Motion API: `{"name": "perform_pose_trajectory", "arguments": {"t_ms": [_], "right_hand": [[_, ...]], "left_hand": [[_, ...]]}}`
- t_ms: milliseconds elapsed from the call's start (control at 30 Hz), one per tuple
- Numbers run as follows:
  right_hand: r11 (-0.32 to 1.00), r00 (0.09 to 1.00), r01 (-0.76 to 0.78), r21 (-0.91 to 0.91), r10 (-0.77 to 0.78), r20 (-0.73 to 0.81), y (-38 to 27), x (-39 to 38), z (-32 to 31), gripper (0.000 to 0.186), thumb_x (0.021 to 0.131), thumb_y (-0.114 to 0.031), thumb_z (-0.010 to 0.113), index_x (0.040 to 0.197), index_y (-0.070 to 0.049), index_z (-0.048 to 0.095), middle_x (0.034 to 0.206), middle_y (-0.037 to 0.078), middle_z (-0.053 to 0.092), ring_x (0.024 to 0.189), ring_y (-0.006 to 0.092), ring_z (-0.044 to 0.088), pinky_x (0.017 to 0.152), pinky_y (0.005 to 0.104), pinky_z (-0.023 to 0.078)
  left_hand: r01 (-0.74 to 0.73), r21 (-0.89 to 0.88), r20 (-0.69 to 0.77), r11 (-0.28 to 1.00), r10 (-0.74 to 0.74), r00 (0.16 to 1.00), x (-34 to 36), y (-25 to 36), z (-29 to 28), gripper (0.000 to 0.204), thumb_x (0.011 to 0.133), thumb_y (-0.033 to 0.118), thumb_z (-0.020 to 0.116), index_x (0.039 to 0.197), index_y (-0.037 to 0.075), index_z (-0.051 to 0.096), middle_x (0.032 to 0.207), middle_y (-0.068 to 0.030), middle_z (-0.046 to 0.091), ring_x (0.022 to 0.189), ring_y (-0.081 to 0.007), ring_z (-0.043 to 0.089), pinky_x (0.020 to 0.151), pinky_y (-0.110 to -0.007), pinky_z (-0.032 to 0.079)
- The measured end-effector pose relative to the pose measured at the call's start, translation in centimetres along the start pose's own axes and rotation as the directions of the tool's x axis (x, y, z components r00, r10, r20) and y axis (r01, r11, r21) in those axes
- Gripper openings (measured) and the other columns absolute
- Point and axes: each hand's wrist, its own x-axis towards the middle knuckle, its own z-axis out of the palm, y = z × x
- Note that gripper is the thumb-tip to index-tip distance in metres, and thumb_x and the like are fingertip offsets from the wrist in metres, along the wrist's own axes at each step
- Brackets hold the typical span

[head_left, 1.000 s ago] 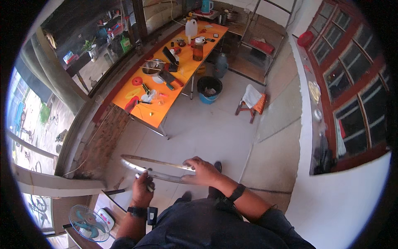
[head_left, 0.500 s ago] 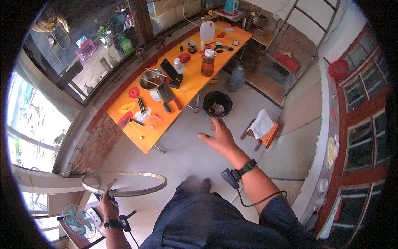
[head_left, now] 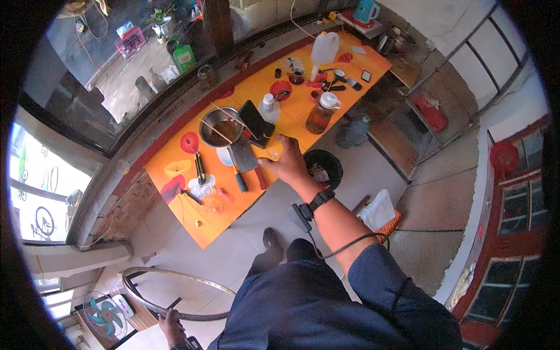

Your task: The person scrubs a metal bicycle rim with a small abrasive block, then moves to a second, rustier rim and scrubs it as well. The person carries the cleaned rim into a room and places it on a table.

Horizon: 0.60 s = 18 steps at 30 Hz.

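My left hand [head_left: 171,326], low at my left side, is closed on a thin metal hoop [head_left: 153,309] that looks like a spokeless wheel rim. A short dark stick shows by its fingers; I cannot tell whether it is gripped too. Over the front edge of the orange table [head_left: 201,230], my right hand [head_left: 289,162] reaches with thumb and fingers apart, holding nothing. Closest to it is a grey cleaver [head_left: 244,156] with a red handle. A black phone-like slab [head_left: 255,121] leans upright just behind. Beside the cleaver lies a tool with a dark and orange handle [head_left: 240,178].
A steel bowl [head_left: 209,135] with two chopsticks across it, a utility knife [head_left: 200,169] and a pitcher of brown liquid [head_left: 319,118] stand or lie on the table. On the floor are a black bin [head_left: 335,165] and a stool with a white cloth [head_left: 379,211]. A fan [head_left: 105,317] stands lower left.
My body has moved nearer the table. My right hand has gone from over the floor to the table's front edge beside the cleaver. The left hand and hoop have dropped lower.
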Motion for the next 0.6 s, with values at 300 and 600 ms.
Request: {"name": "perform_pose_trajectory", "arguments": {"t_ms": [300,600], "right_hand": [[0.993,0.983,-0.120,-0.015,0.121,0.137,4.3,12.4,7.6,0.091,0.067,-0.041,0.093,0.137,-0.001,0.050,0.130,0.024,0.055,0.127,0.0412,0.050,0.108,0.0484,0.045],[0.994,0.978,-0.099,-0.053,0.107,0.182,6.4,15.6,12.2,0.090,0.062,-0.037,0.095,0.130,-0.002,0.047,0.128,0.023,0.054,0.124,0.0429,0.050,0.104,0.0509,0.046]], "left_hand": [[0.445,0.493,-0.128,0.748,-0.443,0.887,-10.5,2.6,4.0,0.068,0.093,0.050,0.071,0.134,-0.003,0.059,0.119,-0.0241,0.066,0.116,-0.0436,0.059,0.100,-0.067,0.043],[0.520,0.471,-0.153,0.712,-0.515,0.844,-13.8,3.4,10.2,0.064,0.093,0.049,0.072,0.130,-0.002,0.059,0.113,-0.0215,0.064,0.108,-0.0398,0.056,0.093,-0.063,0.041]]}}
